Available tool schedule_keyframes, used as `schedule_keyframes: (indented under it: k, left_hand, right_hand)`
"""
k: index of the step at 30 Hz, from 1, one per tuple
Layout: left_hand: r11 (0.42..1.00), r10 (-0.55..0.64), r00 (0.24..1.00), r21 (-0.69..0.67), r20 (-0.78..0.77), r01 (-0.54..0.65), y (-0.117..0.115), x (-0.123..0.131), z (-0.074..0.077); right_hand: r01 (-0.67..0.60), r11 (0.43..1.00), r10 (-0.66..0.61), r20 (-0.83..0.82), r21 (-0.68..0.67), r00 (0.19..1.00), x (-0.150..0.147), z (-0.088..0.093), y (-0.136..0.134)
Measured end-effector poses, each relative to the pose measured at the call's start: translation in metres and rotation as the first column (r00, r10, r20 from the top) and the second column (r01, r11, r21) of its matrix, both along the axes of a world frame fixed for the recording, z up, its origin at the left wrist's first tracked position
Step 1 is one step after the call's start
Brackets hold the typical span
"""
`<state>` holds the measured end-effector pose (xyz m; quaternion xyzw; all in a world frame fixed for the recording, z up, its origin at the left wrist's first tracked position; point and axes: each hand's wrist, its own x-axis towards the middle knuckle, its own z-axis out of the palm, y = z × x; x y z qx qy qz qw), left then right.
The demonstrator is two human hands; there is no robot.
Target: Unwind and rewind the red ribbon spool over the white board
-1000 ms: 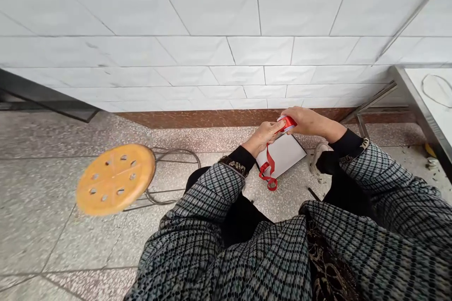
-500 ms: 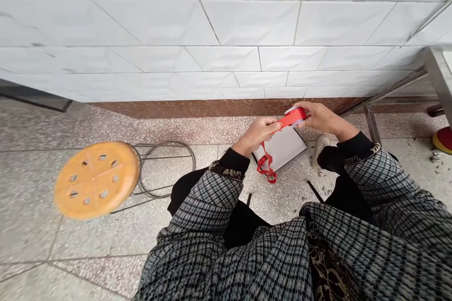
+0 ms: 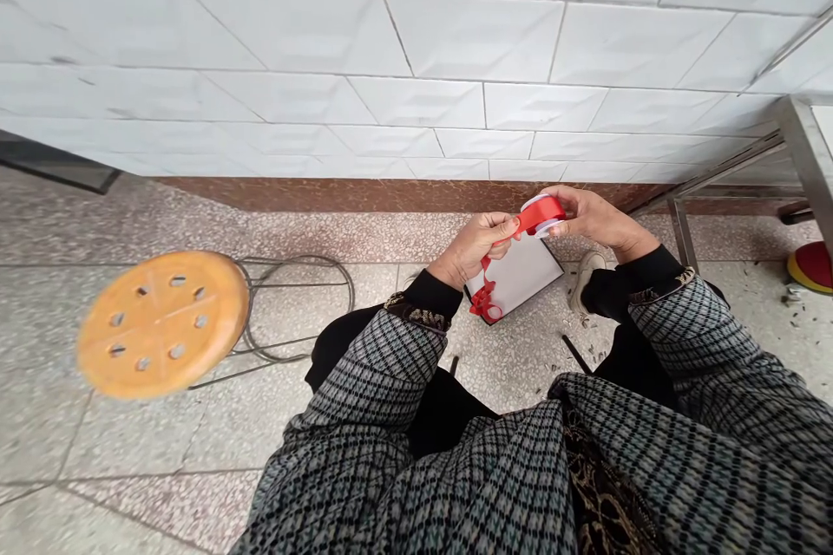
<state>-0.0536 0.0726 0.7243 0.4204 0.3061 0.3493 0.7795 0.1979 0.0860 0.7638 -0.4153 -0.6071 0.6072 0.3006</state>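
Observation:
Between my hands is a spool of red ribbon (image 3: 544, 212) with pale side discs. My right hand (image 3: 589, 215) grips the spool by its right side, fingers curled round the rim. A short stretch of ribbon runs from the spool to my left hand (image 3: 478, 244), which pinches it between thumb and fingers. Below my left hand the loose ribbon tail (image 3: 485, 302) dangles in crumpled curls. Behind and under the hands lies a flat white board (image 3: 517, 273) with a dark edge, partly covered by the tail and my left hand.
A stool with an orange seat (image 3: 162, 325) and thin metal legs lies tipped at left. White wall tiles (image 3: 423, 35) rise ahead. At right stand a metal frame (image 3: 680, 217) and a red-and-yellow ball (image 3: 812, 267). Small dark debris dots the speckled floor (image 3: 521, 364).
Both hands keep their grips, and the spool has turned slightly. The loose ribbon tail has bunched up higher and swung a little left. The whole view has shifted slightly.

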Motion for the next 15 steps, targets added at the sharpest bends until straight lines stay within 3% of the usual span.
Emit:
schedule_keyframes:
  k: [9, 15]
  left_hand:
    - [0.999, 0.048, 0.999, 0.007, 0.018, -0.048, 0.002, 0.005, -0.006]
    - [0.997, 0.055, 0.991, -0.054, 0.124, -0.049, 0.0, 0.014, -0.007]
  right_hand:
    - [0.011, 0.998, -0.022, -0.18, -0.061, 0.983, -0.007, -0.001, 0.004]
    - [0.03, 0.997, -0.051, -0.285, -0.075, 0.957, -0.025, -0.015, 0.004]
